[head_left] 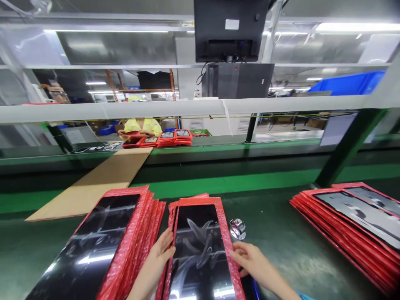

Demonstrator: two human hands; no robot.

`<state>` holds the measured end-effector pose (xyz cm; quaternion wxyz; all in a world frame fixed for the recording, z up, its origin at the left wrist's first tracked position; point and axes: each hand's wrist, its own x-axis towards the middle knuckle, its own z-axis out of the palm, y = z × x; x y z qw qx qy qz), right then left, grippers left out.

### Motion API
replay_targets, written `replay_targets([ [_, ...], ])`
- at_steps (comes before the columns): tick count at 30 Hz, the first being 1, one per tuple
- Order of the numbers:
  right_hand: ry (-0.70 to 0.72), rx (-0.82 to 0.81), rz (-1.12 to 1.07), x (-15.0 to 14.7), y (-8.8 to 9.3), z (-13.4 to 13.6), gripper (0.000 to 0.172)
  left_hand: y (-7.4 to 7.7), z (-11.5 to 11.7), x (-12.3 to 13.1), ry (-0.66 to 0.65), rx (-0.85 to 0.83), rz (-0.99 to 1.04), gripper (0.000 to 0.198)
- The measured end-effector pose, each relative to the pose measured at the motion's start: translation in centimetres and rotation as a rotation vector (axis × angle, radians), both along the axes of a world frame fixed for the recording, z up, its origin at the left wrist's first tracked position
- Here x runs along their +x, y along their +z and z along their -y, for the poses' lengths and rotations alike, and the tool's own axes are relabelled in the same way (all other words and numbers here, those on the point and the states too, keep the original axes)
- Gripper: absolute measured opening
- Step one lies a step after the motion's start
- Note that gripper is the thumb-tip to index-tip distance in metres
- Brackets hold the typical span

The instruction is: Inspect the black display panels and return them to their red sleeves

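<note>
Before me a flat black screen panel (pixel 200 250) in clear film lies on red bubble wrap (pixel 223 233), on top of a small stack. My left hand (pixel 160 255) rests along the stack's left edge, fingers stretched out and thumb on the border. At the right edge, my right hand (pixel 250 260) has curled fingers pinching the red bubble wrap. Close to my left hand stands a taller stack, topped by another black screen panel (pixel 93 241). A small shiny metal object (pixel 238 229) lies just beyond my right hand; its kind is unclear.
At right is a stack of red bubble wrap with grey-backed panels (pixel 359 208). A brown board (pixel 106 179) bridges to the far bench, where a person in yellow (pixel 142 125) handles red-wrapped pieces. A white rail (pixel 175 109) and a monitor (pixel 229 31) are overhead. Something blue (pixel 255 288) lies below my right hand.
</note>
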<state>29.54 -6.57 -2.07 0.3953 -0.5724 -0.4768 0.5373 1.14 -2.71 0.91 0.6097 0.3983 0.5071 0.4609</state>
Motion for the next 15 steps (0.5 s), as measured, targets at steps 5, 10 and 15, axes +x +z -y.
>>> replay_targets([
  [5, -0.001, -0.106, -0.097, -2.1, -0.5, -1.1, 0.05, 1.1, 0.8, -0.8, 0.004, -0.13, 0.099, 0.061],
  [10, -0.015, -0.173, -0.089, -2.4, 0.1, -1.5, 0.048, 1.3, -0.5, -0.4, -0.05, -0.228, 0.147, 0.022],
  [15, 0.077, -0.228, -0.091, -1.9, 1.4, -0.5, 0.033, 2.5, -1.5, 1.6, -0.236, -0.137, 0.108, 0.015],
])
